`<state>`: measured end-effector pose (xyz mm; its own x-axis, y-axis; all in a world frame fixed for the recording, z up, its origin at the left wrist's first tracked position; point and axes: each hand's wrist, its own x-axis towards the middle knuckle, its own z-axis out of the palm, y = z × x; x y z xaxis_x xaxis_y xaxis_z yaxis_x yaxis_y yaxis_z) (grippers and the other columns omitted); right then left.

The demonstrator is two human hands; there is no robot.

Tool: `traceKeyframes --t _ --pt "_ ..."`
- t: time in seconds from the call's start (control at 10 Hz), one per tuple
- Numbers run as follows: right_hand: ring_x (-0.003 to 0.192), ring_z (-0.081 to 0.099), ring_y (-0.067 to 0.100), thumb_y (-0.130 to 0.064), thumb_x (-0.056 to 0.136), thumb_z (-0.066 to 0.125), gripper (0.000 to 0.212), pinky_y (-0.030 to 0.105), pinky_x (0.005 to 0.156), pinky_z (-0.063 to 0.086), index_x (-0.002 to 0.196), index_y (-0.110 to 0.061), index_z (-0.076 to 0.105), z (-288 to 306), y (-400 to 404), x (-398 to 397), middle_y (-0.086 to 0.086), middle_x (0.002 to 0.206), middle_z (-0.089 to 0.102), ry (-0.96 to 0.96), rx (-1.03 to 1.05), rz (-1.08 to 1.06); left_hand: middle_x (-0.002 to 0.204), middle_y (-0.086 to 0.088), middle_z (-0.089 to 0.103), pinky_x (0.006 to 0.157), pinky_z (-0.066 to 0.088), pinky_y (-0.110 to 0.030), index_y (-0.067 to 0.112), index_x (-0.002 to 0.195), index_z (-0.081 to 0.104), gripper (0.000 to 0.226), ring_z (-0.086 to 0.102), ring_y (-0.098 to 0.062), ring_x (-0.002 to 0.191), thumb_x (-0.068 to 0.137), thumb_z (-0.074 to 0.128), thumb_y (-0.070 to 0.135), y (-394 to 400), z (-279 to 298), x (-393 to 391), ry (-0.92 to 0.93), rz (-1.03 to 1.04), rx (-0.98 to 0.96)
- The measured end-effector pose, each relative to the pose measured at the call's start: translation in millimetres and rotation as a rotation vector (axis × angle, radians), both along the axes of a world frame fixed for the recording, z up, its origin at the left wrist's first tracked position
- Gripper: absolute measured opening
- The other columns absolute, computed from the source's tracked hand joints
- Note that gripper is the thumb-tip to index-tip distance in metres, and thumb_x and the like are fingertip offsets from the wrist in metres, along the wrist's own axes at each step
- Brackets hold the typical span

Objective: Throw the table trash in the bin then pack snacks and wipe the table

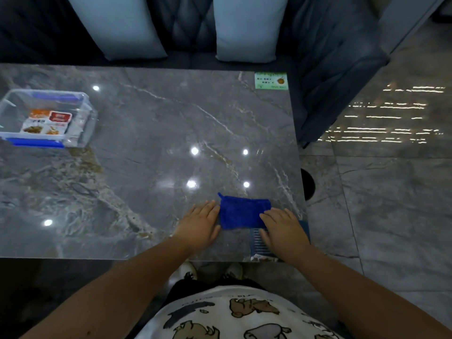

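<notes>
Near the front right corner of the counter, your two hands lie flat on either side of a folded blue cloth. Your left hand rests palm down with its fingers spread, its fingertips touching the cloth's left edge. Your right hand is also palm down and spread, its fingers overlapping the cloth's lower right corner and its palm covering part of a dark blue printed card that lies at the front edge. Neither grip is closed around anything; both hands are open and simply press down. The cloth lies flat on the grey marbled surface, with a small loop sticking up at its far left corner.

At the left edge stands a clear plastic box with blue clips, and snack packets show through its lid. At the far right corner a green sticker sits on the surface. Beyond the far edge, two pale cushions lean on a dark sofa.
</notes>
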<state>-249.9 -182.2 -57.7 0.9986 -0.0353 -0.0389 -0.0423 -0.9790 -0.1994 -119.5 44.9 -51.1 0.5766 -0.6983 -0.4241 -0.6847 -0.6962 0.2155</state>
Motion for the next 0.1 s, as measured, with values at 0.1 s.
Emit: traceKeyframes --t 0.1 --pt "0.097 0.064 0.026 -0.033 0.079 0.062 0.035 0.048 0.092 0.049 0.106 -0.010 0.066 1.5 0.8 8.9 0.006 0.103 0.069 -0.013 -0.001 -0.028 0.158 -0.008 0.020 0.118 0.014 -0.037 0.013 0.150 0.019 0.061 0.019 -0.022 0.144 0.098 0.033 0.042 2.3 6.4 3.5 -0.015 0.113 -0.054"
